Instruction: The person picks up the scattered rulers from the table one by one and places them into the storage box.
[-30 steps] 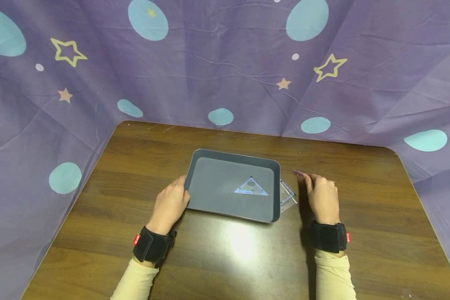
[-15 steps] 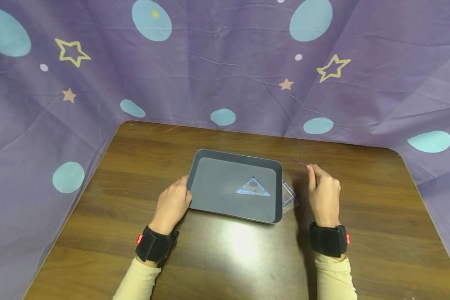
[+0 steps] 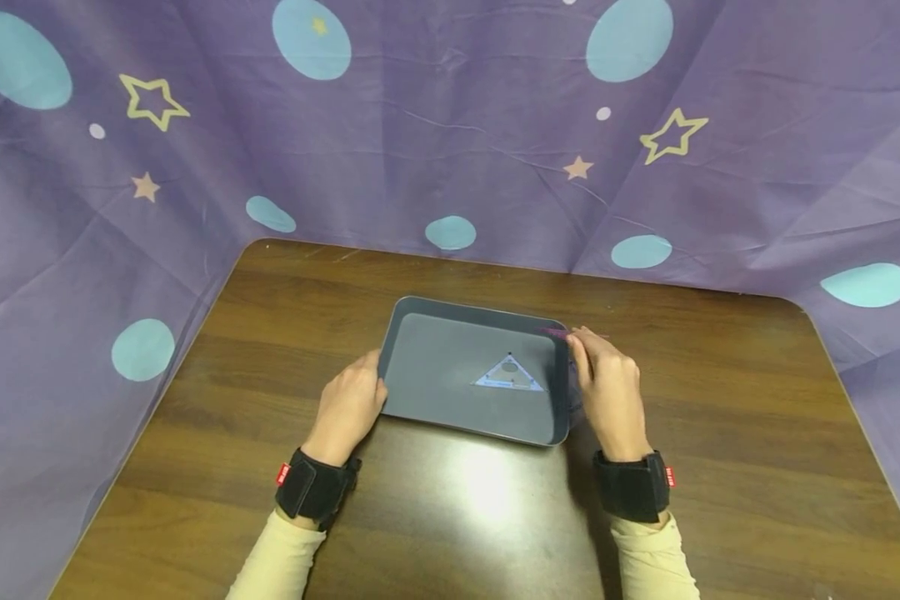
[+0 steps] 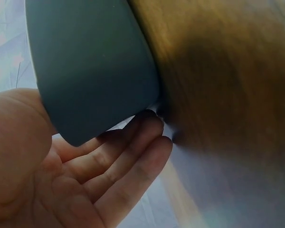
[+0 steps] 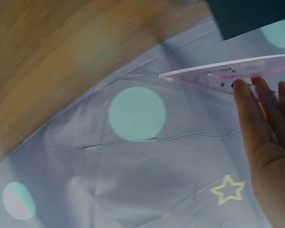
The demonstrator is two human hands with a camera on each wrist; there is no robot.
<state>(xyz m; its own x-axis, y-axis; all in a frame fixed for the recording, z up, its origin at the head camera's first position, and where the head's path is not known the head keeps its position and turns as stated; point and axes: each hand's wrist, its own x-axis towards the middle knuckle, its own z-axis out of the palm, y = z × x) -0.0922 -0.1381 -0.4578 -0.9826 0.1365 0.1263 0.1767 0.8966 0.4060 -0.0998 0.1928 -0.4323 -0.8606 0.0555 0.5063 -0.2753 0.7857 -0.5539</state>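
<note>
My left hand grips the left side of a dark grey rectangular tray. In the left wrist view, its thumb is at the rim and its fingers reach under the tray wall. A clear blue-edged set square lies inside the tray toward the right. My right hand pinches a thin, see-through pink set square with a ruled edge. That piece is over the tray's back right corner. Another clear piece by the tray's right side is mostly hidden by the right hand.
The tray is on a brown wooden table, with light glaring off its front middle. A purple curtain with stars and blue ovals hangs along the back and sides.
The right hand has moved left with the pink set square, from beside the tray to over its back right corner. The left hand still grips the tray. The whole view shifts slightly.
</note>
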